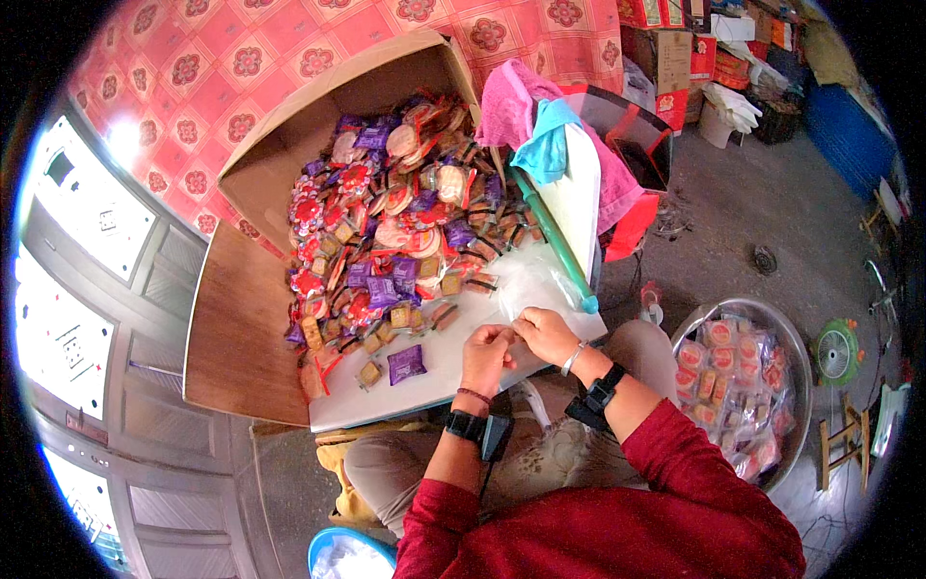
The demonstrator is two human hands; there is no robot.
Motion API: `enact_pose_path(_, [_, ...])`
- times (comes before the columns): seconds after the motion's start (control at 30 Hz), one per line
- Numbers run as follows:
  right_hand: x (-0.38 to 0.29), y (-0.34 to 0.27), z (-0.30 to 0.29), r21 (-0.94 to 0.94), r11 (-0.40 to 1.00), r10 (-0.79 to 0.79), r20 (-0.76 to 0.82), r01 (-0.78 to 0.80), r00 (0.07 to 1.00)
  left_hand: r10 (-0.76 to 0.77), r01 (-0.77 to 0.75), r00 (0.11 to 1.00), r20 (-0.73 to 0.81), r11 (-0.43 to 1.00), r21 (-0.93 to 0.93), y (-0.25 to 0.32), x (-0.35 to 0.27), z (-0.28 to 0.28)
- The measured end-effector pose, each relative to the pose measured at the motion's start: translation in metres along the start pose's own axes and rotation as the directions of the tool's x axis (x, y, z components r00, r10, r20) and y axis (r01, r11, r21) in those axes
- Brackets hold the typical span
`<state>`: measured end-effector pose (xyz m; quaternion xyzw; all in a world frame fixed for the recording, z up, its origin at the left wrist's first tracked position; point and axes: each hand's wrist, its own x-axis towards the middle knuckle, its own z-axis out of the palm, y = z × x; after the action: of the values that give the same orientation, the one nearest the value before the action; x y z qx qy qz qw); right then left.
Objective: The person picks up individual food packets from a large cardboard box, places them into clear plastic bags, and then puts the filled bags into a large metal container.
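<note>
Over the near edge of a white tabletop point(434, 362), my left hand point(490, 356) and my right hand point(546, 334) meet at the fingertips. The fingers of both are curled, and whether they pinch a thin clear film cannot be made out. Just beyond them lie clear plastic bags point(524, 279). A large heap of wrapped snacks point(405, 217) spills from an open cardboard box point(289, 137). Near the table's front edge lie a purple snack packet point(406, 364) and a small wrapped biscuit point(369, 373). A green tube point(553, 239) rests along the table's right side.
Pink and blue cloths point(542, 145) hang at the table's right. A metal basin point(803, 405) of filled clear bags stands at lower right, near a green fan point(838, 352) and a wooden stool point(843, 445). A blue bucket point(347, 535) is at lower left. A wooden panel point(242, 326) borders the heap.
</note>
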<state>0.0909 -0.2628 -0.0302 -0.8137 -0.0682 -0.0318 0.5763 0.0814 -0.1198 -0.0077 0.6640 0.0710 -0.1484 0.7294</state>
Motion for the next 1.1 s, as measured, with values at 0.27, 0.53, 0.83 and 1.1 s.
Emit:
enact_pose_path(0.27, [0.002,-0.015,-0.008,0.16,0.985,0.094,-0.137,-0.072,0.986,0.334,-0.028,0.888,-0.316,0.725,0.688,-0.02,0.02,-0.02])
enact_pose_path(0.53, [-0.002,-0.004,0.004,-0.064,0.992,-0.122,-0.271,0.109,0.955,0.618,-0.315,0.785,-0.039,0.452,0.835,0.015,0.033,-0.022])
enact_pose_path(0.83, [-0.003,-0.013,0.005,-0.101,0.992,-0.091,-0.216,0.071,0.972,0.468,-0.375,0.834,0.292,0.093,0.922,0.026,0.094,-0.035])
enact_pose_path(1.1, [-0.002,-0.002,0.006,-0.18,0.983,-0.085,-0.208,0.047,0.974,0.387,-0.264,0.898,0.21,0.09,0.96,0.024,0.097,-0.028])
